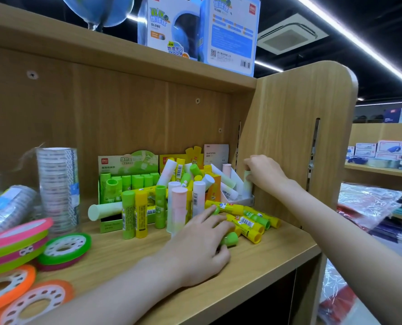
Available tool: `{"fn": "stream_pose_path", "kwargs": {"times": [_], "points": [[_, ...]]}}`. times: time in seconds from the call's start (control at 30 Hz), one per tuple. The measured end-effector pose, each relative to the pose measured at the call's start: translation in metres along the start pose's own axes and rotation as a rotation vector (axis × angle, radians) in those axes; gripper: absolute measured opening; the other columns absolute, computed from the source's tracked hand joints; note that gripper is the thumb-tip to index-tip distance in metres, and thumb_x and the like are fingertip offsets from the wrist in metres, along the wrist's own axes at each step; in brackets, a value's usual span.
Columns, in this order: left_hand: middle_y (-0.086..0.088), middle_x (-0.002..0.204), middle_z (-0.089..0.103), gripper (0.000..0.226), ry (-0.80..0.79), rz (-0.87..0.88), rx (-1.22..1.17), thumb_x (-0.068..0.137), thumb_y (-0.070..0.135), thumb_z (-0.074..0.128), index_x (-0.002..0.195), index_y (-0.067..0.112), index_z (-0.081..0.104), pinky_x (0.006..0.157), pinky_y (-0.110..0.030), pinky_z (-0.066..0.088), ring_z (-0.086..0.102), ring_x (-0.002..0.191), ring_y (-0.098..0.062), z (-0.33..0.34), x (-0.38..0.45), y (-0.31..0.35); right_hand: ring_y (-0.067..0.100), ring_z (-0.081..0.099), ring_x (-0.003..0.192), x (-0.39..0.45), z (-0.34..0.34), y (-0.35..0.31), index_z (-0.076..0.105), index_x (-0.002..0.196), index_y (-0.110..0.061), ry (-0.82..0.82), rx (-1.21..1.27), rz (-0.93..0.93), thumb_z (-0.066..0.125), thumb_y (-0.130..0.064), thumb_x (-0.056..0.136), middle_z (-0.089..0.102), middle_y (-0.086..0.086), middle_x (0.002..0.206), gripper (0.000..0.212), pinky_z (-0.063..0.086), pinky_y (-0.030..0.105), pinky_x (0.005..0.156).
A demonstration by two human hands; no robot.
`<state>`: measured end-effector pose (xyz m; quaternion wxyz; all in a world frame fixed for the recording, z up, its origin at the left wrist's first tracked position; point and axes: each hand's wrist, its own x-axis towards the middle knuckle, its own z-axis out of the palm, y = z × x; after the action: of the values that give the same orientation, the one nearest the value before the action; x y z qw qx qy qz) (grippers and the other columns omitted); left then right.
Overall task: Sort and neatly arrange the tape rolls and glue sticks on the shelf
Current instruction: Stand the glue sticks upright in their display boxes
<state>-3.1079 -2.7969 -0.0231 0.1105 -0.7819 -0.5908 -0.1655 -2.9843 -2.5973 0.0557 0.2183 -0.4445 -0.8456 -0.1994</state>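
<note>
While gripping: L hand [196, 248] green glue stick [229, 238]

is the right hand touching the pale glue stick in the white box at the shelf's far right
Touching. The head view shows the right hand with fingers curled round the top of the pale glue stick standing in the white box.

The left hand [196, 245] covers most of a green-capped glue stick [230, 239]; only the cap end shows. The right hand [264, 172] hides the top of a pale glue stick [247, 186]. The orange tape rolls [12, 292] are blurred and cut off by the lower-left edge. Label print is unreadable.
</note>
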Motion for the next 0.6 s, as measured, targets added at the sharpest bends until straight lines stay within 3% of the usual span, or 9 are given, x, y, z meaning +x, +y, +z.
{"fn": "stream_pose_path", "kwargs": {"times": [0.2, 0.3, 0.47, 0.53, 0.6], "points": [[0.011, 0.151, 0.024, 0.048, 0.001, -0.01, -0.006, 0.095, 0.032, 0.033, 0.143, 0.027, 0.029, 0.112, -0.019, 0.001, -0.003, 0.143, -0.006, -0.001, 0.0, 0.001, 0.033, 0.056, 0.093, 0.002, -0.004, 0.002, 0.054, 0.087, -0.013, -0.021, 0.052, -0.018, 0.057, -0.002, 0.081, 0.06, 0.011, 0.102, 0.013, 0.037, 0.03, 0.064], [0.011, 0.15, 0.025, 0.047, 0.014, -0.01, -0.014, 0.096, 0.029, 0.035, 0.143, 0.027, 0.029, 0.112, -0.019, 0.001, -0.003, 0.143, -0.006, -0.002, -0.001, 0.001, 0.031, 0.053, 0.082, 0.003, -0.008, -0.001, 0.052, 0.085, -0.01, -0.026, -0.017, -0.002, 0.055, 0.001, 0.081, 0.06, 0.014, 0.099, 0.012, 0.035, 0.03, 0.062], [0.011, 0.15, 0.025, 0.048, 0.022, -0.001, -0.018, 0.096, 0.029, 0.035, 0.143, 0.027, 0.028, 0.112, -0.019, 0.001, -0.004, 0.143, -0.005, -0.001, -0.001, 0.001, 0.028, 0.051, 0.084, 0.013, -0.019, -0.007, 0.06, 0.102, -0.004, -0.078, 0.005, 0.01, 0.064, -0.015, 0.084, 0.058, 0.012, 0.097, 0.021, 0.041, 0.031, 0.066], [0.012, 0.15, 0.025, 0.048, 0.027, -0.002, -0.029, 0.096, 0.03, 0.035, 0.143, 0.028, 0.028, 0.113, -0.019, 0.001, -0.005, 0.142, -0.004, 0.0, 0.0, 0.0, 0.027, 0.05, 0.097, 0.024, -0.017, -0.012, 0.058, 0.114, -0.008, -0.007, 0.049, -0.078, 0.062, -0.019, 0.087, 0.059, 0.013, 0.107, 0.03, 0.043, 0.034, 0.073], [0.012, 0.15, 0.026, 0.048, 0.026, 0.001, -0.04, 0.096, 0.03, 0.034, 0.143, 0.028, 0.028, 0.113, -0.019, 0.001, -0.005, 0.142, -0.004, 0.0, 0.0, -0.001, 0.026, 0.047, 0.111, 0.034, -0.008, -0.019, 0.048, 0.131, -0.017, -0.06, 0.129, -0.226, 0.058, -0.013, 0.09, 0.054, 0.011, 0.122, 0.043, 0.044, 0.036, 0.085]]}}
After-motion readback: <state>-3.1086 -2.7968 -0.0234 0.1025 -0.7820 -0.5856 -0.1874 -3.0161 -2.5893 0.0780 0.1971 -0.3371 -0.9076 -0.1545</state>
